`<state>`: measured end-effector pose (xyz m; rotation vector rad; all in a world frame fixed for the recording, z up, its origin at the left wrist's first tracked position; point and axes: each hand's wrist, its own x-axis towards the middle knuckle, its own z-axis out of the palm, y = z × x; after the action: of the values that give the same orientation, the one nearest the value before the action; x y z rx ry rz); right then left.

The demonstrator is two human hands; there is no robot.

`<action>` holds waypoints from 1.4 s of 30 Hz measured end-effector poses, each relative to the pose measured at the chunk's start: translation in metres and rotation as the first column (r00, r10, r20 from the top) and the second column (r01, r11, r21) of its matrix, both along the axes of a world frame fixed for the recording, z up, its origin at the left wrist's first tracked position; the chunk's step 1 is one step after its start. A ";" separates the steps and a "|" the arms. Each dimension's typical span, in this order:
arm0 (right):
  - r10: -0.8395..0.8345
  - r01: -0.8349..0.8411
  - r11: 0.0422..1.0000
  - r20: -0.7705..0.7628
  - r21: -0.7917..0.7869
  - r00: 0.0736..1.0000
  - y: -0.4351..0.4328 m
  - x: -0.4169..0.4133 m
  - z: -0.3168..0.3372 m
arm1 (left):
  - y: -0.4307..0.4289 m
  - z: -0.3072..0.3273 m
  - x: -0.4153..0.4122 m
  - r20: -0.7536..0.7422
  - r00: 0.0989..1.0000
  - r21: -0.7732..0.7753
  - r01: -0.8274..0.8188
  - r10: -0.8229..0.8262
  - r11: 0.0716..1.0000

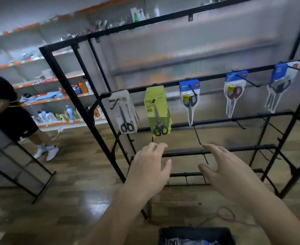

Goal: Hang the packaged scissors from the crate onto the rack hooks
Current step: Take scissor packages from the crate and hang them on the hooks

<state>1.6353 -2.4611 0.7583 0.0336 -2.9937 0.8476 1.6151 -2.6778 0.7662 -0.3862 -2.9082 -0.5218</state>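
This is a retail shop. Long white wall shelves with orange price strips (53,99) carry plastic bottles of cleaning liquid (46,115) and other stocked goods. In front stands a black metal display rack (77,103) with thin black peg hooks (197,135), where carded packs of scissors (157,110) hang in a row as merchandise. The glossy wood-look plank floor (71,183) runs between the fixtures.

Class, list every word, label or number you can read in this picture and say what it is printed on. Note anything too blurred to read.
"SCISSORS": on the green card pack, faint.
"GRIP": small label on the same pack, just below.
Grey card pack: print too small to read.
Blue-topped packs: red logos and yellow stickers too blurred to read.
Shelf edge tags: blurred, unreadable.
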 end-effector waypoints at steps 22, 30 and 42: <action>-0.175 0.138 0.958 0.131 0.249 0.976 -0.050 0.109 -0.033 | -0.032 -0.065 0.065 0.077 0.989 0.041 0.123 -0.126 0.992; -0.054 0.018 0.972 0.150 0.232 0.987 0.012 0.095 -0.048 | 0.026 -0.067 0.079 0.127 0.991 -0.014 0.042 -0.040 0.999; 0.020 -0.069 0.982 0.269 0.175 0.963 0.066 0.079 -0.097 | 0.077 -0.101 0.081 0.202 0.979 -0.101 0.038 -0.017 0.994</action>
<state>1.7143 -2.3953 0.6612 -0.0101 -3.3274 0.6215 1.6961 -2.6004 0.6653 -0.4110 -3.1394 -0.4367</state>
